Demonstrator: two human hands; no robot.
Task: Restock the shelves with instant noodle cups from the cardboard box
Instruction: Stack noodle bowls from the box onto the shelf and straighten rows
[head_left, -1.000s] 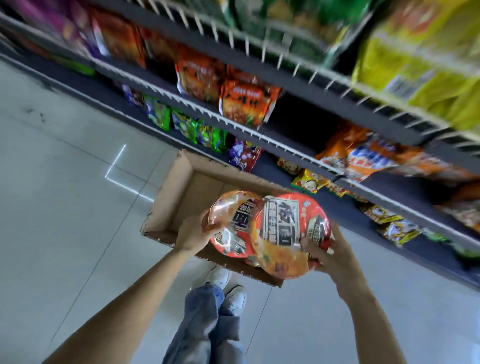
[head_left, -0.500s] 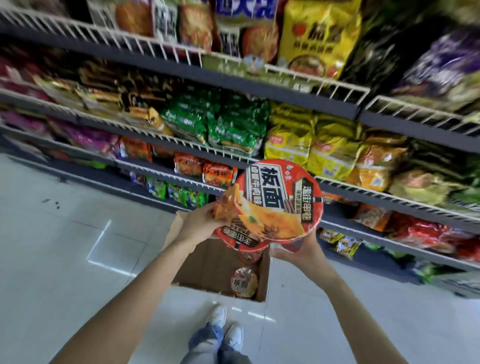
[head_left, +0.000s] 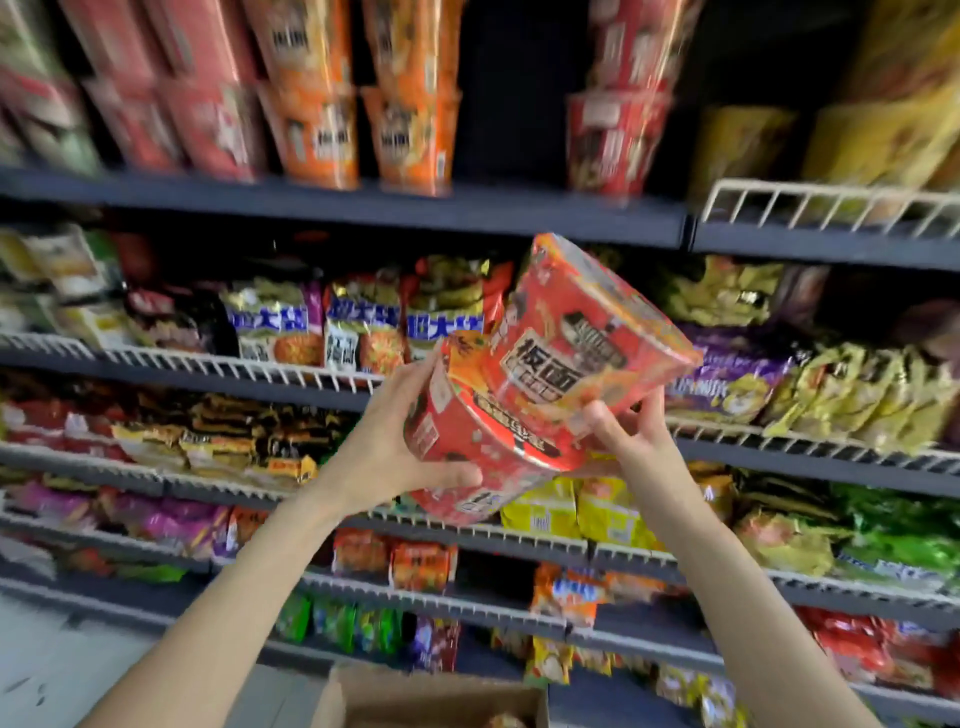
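I hold two red shrink-wrapped instant noodle cups in front of the shelves. My left hand (head_left: 387, 447) grips the lower noodle cup (head_left: 467, 447), tilted on its side. My right hand (head_left: 631, 436) holds the upper noodle cup (head_left: 587, 338) from below, tipped with its base pointing up and left; it rests against the lower cup. The cardboard box (head_left: 436, 699) stands on the floor at the bottom edge, its opening barely in view. The top shelf (head_left: 363, 202) carries rows of tall noodle cups (head_left: 322, 104) with a dark gap (head_left: 509, 104) between them.
Wire-fronted shelves (head_left: 208, 364) packed with noodle packets fill the view behind my hands. Yellow packs (head_left: 883, 135) stand at the top right behind a wire rail. A strip of pale floor (head_left: 47, 665) shows at the bottom left.
Both hands have lifted the two cups from over the box up to the level of the upper shelves. My view has swung up from the floor and box to the shelves.
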